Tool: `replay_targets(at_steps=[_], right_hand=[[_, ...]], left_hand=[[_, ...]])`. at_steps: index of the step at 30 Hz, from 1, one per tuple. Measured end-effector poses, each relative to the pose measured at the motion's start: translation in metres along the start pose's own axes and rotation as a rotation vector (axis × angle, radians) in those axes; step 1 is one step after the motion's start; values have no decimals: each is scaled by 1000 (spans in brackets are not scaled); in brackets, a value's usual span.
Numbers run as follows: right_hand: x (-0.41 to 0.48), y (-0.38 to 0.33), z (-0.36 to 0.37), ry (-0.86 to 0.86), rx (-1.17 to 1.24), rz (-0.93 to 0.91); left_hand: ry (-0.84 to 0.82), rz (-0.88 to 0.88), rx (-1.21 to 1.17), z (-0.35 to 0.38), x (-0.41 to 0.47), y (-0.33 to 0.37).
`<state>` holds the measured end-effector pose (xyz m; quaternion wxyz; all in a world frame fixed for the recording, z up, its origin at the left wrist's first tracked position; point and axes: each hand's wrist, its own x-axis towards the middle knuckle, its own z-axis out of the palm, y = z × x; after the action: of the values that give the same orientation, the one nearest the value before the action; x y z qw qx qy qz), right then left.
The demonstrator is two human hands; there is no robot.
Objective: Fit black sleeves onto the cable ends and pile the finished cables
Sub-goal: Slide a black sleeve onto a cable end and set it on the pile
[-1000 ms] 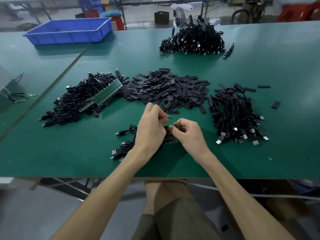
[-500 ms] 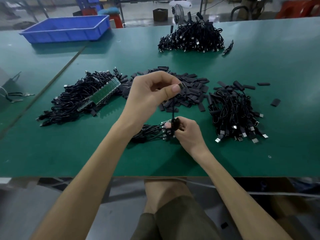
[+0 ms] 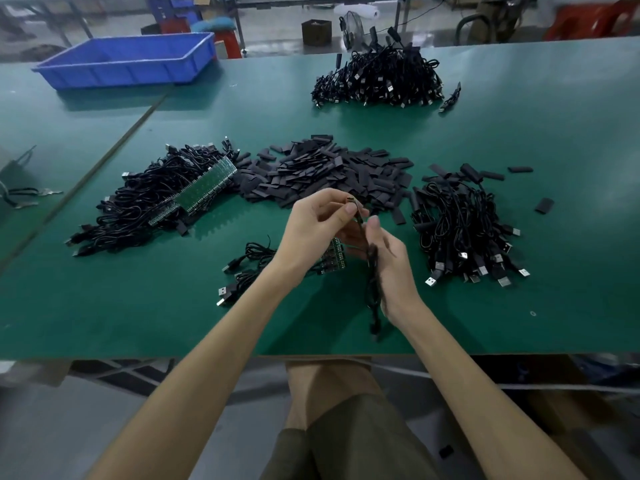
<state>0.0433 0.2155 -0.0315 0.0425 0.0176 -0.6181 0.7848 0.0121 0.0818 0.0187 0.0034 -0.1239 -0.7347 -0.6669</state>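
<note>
Separation looks done: the cable (image 3: 373,289), which a moment ago still ran down to the green strip (image 3: 334,258) under the right hand (image 3: 393,268), now hangs free. Above the front middle of the tabletop (image 3: 138,306), the left hand (image 3: 322,233) pinches its bare board end between thumb and fingers. The right hand has lifted off the strip to the dangling cord, though blur hides whether it grips. Just beyond, at the centre, lies the sleeve heap (image 3: 329,171), so fitting one is likely next.
</note>
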Motion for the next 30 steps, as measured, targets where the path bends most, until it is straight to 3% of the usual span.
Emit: replay_targets(at_steps=[3,8,13,16,21,24,27,30], right_hand=[[2,3,-1,61,-21,11],[1,5,0,24,-48,-19],[2,7,0,50,-79,-27],[1,7,-1,62,-58,-36],[1,7,-4,123,-40,-40],[2,7,-4,127,-30,-38],[2,8,-4,118,-46,-31],[2,8,-3,120,-52,-22]], left_hand=[[57,30,153,2,0,-9],[135,-82,42,0,-3,-21],[163,-80,93,0,-4,-22],[133,-47,258,-4,-3,-24],[-41,31,749,-25,-19,-39],[42,20,964,-49,-24,-46],[132,-29,1042,-65,-19,-45],[115,27,1022,-58,-10,-41]])
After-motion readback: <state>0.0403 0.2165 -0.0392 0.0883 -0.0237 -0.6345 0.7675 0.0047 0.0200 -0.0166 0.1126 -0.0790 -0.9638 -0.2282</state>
